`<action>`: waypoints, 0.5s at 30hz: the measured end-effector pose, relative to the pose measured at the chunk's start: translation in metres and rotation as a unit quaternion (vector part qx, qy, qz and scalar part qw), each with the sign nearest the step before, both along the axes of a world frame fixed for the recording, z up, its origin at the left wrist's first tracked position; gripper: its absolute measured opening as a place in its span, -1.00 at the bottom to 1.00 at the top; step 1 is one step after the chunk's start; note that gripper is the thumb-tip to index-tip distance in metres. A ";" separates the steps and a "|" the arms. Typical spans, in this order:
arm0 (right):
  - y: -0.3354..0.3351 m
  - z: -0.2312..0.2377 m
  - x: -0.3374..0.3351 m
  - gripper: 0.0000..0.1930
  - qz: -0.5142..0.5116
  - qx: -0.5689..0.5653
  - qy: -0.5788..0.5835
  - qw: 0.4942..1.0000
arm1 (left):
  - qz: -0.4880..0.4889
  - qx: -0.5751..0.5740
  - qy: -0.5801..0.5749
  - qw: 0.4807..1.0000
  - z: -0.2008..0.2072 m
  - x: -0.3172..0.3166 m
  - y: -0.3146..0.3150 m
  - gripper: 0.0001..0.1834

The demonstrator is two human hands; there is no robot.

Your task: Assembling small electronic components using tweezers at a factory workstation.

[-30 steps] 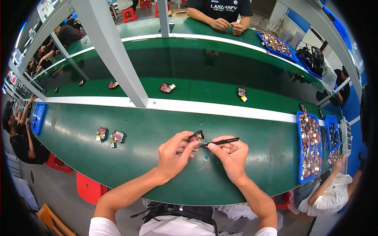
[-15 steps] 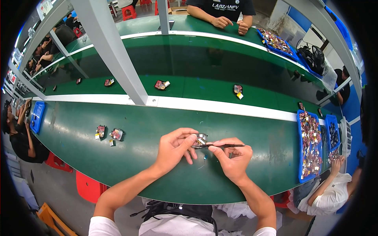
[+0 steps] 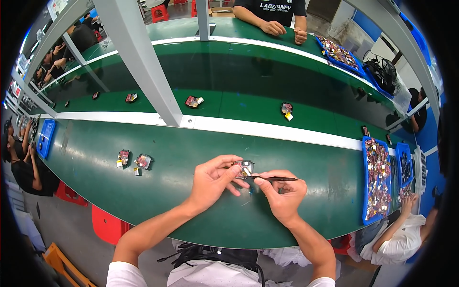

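Note:
Over the near green tabletop, my left hand [image 3: 210, 179] is closed on a small dark-rimmed electronics casing [image 3: 244, 168], thumb and fingers pinching its left side. Its open face shows light and reddish parts inside. My right hand [image 3: 283, 195] pinches a slim black tool that looks like tweezers [image 3: 277, 179]. The tool's tip meets the lower edge of the casing; whether it grips a part there is too small to tell. To the left on the table lie two similar casings, one [image 3: 124, 157] beside the other [image 3: 143, 161], each with a small yellow-white piece attached.
A blue tray [image 3: 366, 191] full of such parts stands at the right, a smaller blue tray [image 3: 404, 162] beyond it. Past the white rail [image 3: 239, 129], a green conveyor belt [image 3: 239, 105] carries several casings. A grey post [image 3: 143, 62] rises ahead. Other people sit around.
The casing in my left hand has turned, so its open face shows more. Casings on the belt have shifted slightly left. My right hand keeps the tool at the casing's edge.

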State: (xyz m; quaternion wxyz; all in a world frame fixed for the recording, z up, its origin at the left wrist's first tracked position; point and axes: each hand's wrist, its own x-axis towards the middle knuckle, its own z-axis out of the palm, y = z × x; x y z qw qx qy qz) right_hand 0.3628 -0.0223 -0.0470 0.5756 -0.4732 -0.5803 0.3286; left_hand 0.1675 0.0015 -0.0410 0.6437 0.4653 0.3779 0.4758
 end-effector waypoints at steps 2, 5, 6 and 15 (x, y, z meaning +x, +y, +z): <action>0.000 -0.001 0.000 -0.88 0.003 -0.029 0.033 0.999 | 0.000 0.007 0.006 1.000 -0.001 0.001 -0.001 -0.65; 0.000 0.000 0.001 -0.88 0.008 -0.037 0.047 0.998 | -0.002 0.023 0.017 1.000 -0.002 0.001 -0.003 -0.65; 0.000 0.001 0.001 -0.89 0.008 -0.038 0.042 0.998 | -0.003 0.032 0.022 0.999 -0.002 0.001 -0.003 -0.65; 0.000 0.005 0.003 -0.88 0.023 -0.038 0.018 0.999 | 0.013 0.054 0.042 0.998 -0.002 0.001 -0.004 -0.70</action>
